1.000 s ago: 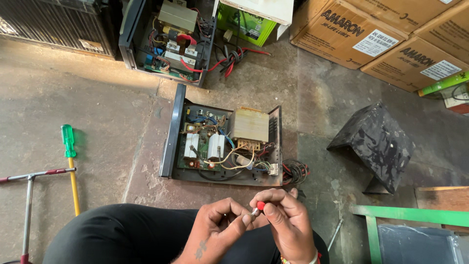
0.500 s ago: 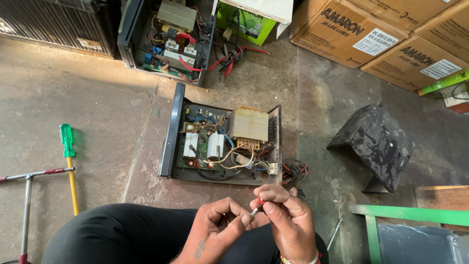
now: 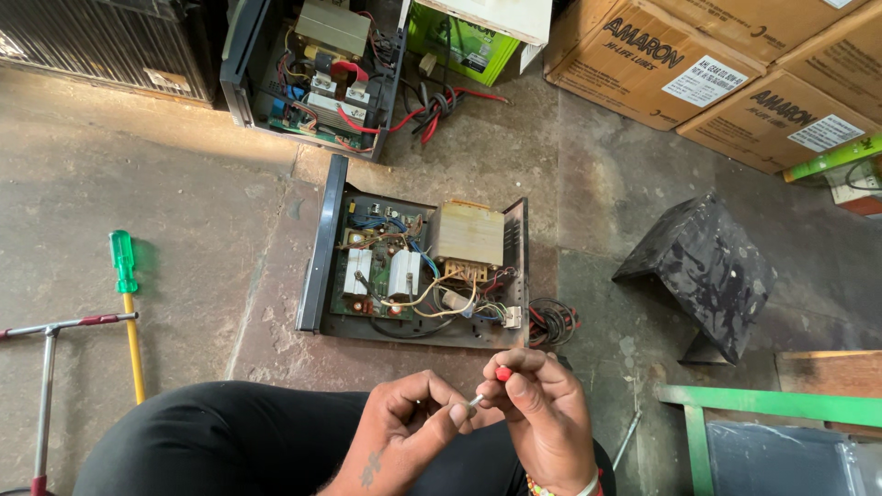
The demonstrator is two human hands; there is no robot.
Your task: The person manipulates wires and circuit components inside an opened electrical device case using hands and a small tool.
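Observation:
Low in the head view my left hand [image 3: 409, 427] and my right hand [image 3: 542, 413] meet above my dark-trousered lap. Both pinch one small part [image 3: 490, 386] with a red end and a thin silvery tip; my right fingers grip the red end, my left fingertips hold the metal tip. Just beyond the hands an opened black electronics chassis [image 3: 317, 248] lies on the stone floor, showing a tan transformer [image 3: 466, 236], a green circuit board [image 3: 381, 276] and loose wires.
A green-handled screwdriver [image 3: 127, 294] and a T-handled tool [image 3: 55, 367] lie at left. A second opened unit [image 3: 317, 69] stands behind, cardboard boxes [image 3: 717, 64] at top right, a black bent metal cover [image 3: 703, 266] and a green frame [image 3: 735, 404] at right.
My hands have stayed together on the small part, the fingers shifting only slightly. Nothing else has moved.

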